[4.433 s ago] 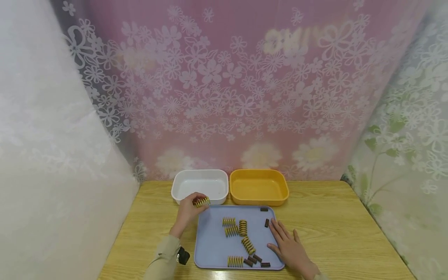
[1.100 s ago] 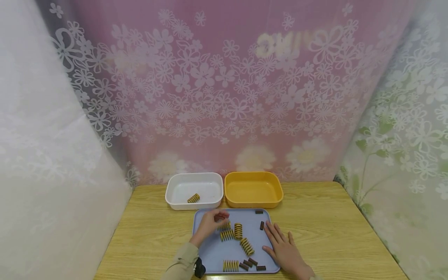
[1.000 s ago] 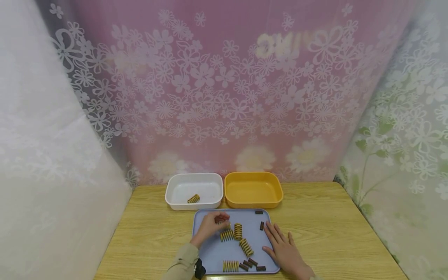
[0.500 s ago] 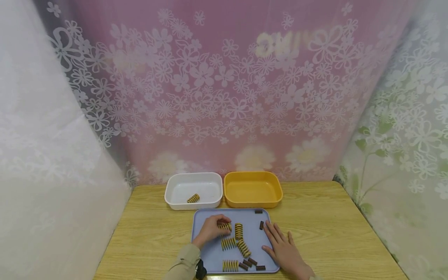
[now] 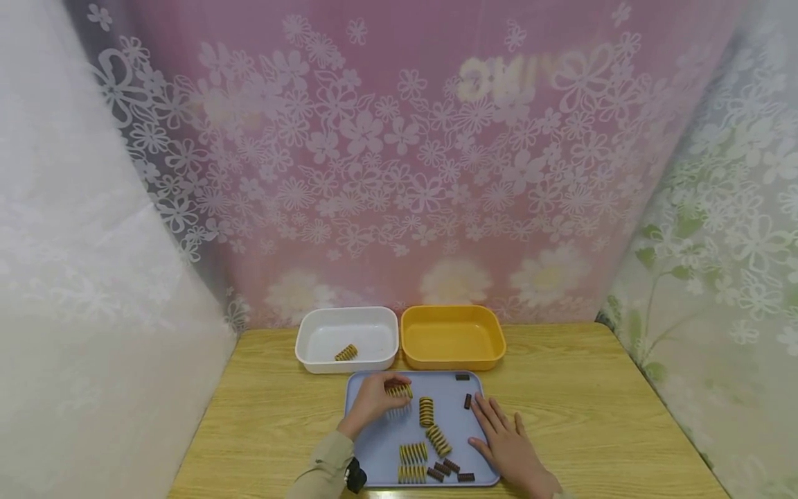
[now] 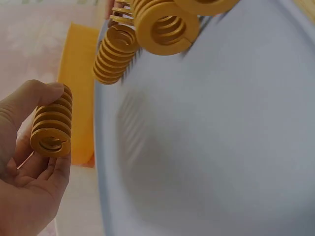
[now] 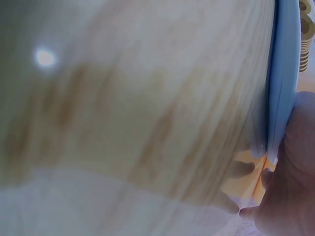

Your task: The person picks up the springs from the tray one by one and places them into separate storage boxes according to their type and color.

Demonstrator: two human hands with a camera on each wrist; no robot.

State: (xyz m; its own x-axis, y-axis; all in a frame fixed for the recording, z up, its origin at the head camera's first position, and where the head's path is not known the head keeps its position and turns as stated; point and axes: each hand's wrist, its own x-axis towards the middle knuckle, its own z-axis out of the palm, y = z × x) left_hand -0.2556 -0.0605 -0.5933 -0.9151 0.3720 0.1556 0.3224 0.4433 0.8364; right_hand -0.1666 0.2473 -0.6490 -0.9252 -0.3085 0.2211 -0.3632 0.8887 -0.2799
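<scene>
My left hand (image 5: pixel 370 400) pinches a yellow coil spring (image 5: pixel 400 391) between thumb and fingers, raised a little over the blue tray (image 5: pixel 377 457); a shadow falls on the tray below. Up close in the left wrist view, the spring (image 6: pixel 51 120) stands clear of the tray. My right hand (image 5: pixel 508 443) lies with straight fingers on the tray's right edge, beside a small dark spring (image 5: pixel 467 401). More yellow springs lie on the tray: an upright-looking one (image 5: pixel 426 412), a slanted one (image 5: pixel 438 440) and two at the front (image 5: pixel 413 454). Several small dark springs (image 5: pixel 442 468) lie near the front.
Behind the tray stand a white bin (image 5: pixel 312 360) with one yellow spring (image 5: pixel 346 353) inside and a yellow-orange bin (image 5: pixel 453 364) to its right. Another dark spring (image 5: pixel 462 378) lies at the tray's back edge. The wooden table (image 5: pixel 580 402) stretches to both sides.
The spring my left hand held earlier now lies in the white bin. My left hand has lifted another off the tray; a neighbouring spring has shifted towards the front. My right hand stays put.
</scene>
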